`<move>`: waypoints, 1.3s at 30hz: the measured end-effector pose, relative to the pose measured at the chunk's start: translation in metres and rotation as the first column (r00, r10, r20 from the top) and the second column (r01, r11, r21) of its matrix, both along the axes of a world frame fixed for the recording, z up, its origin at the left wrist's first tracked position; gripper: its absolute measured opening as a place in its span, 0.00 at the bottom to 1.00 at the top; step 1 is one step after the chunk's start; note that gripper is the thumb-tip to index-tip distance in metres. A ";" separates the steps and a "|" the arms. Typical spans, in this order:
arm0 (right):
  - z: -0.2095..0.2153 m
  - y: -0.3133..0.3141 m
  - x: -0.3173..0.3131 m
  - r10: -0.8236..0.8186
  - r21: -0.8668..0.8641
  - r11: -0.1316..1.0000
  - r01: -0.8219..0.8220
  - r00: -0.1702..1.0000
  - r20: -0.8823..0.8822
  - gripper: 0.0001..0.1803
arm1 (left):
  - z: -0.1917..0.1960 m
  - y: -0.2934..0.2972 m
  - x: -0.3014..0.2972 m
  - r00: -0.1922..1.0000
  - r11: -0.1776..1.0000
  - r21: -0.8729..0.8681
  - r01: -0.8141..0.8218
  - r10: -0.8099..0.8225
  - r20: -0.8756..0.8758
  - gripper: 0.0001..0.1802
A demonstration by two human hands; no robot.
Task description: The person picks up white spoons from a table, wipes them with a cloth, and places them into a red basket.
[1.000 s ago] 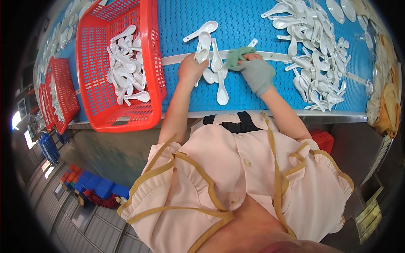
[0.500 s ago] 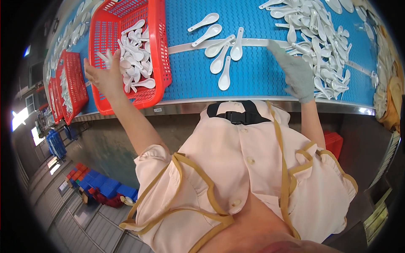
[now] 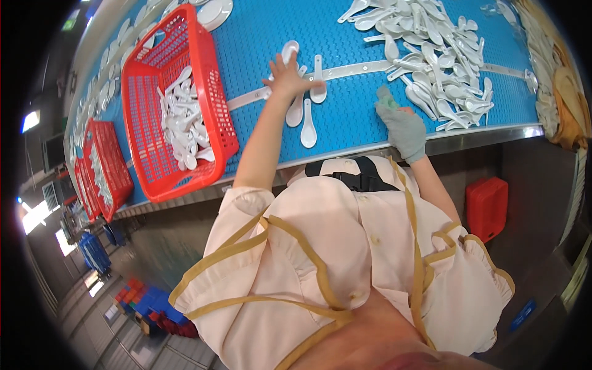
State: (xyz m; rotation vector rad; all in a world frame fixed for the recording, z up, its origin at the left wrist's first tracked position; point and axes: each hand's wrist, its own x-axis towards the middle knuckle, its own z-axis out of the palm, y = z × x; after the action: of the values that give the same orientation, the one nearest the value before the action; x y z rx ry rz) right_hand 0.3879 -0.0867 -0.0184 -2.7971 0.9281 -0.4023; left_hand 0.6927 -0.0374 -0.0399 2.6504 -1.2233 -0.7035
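Hands (image 3: pixel 285 82) apart, blue belt (image 3: pixel 351 108) between — spoons (image 3: pixel 309 132) around left, metal edge (image 3: pixel 481 140) nearest

the head-worn fisheye looks down from above and behind the left hand (image 3: pixel 285 80) and right hand (image 3: pixel 402 131), facing past them across the blue surface (image 3: pixel 256 34); the pale blouse (image 3: pixel 317 213), behind them, sits closer to the lens.

The blue textured belt (image 3: pixel 351 114) is brightly lit, and small highlights are caught by the glossy white short-handled spoons (image 3: pixel 441 74). Far left, rectangular white light patches (image 3: pixel 38 216) are blown out. The long silver metal table edge (image 3: pixel 481 139) is bowed by distortion; all 4 corners are blackened.
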 end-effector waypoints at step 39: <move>0.006 0.011 0.012 0.036 -0.001 0.999 -0.036 0.996 -0.082 0.30 | 0.006 0.107 -0.078 0.979 0.996 -0.036 0.087 -0.092 -0.180 0.28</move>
State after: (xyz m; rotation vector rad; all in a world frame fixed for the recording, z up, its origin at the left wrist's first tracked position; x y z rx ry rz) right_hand 0.3997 -0.0761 -0.0128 -2.8473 0.8928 -0.2855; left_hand 0.6144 0.0698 -0.0335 2.4583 -1.2968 -0.9120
